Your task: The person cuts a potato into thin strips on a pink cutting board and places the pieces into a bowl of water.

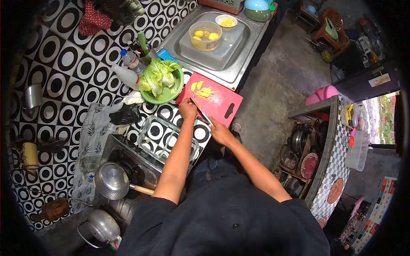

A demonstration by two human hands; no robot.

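Note:
A red cutting board (222,104) lies on the counter with yellow potato slices and strips (204,91) on its far end. My right hand (221,131) grips the handle of a knife (202,112) whose blade reaches toward the slices. My left hand (188,109) rests on the board's near edge beside the blade, fingers curled, close to the cut pieces. What lies under its fingertips is hidden.
A green plate of cabbage (161,78) sits left of the board. The steel sink (213,40) holds a bowl of peeled potatoes (205,36) and a small bowl of yellow pieces (226,21). A glass dish (164,138), stove, pot lid (112,181) and kettle (101,227) stand nearer me.

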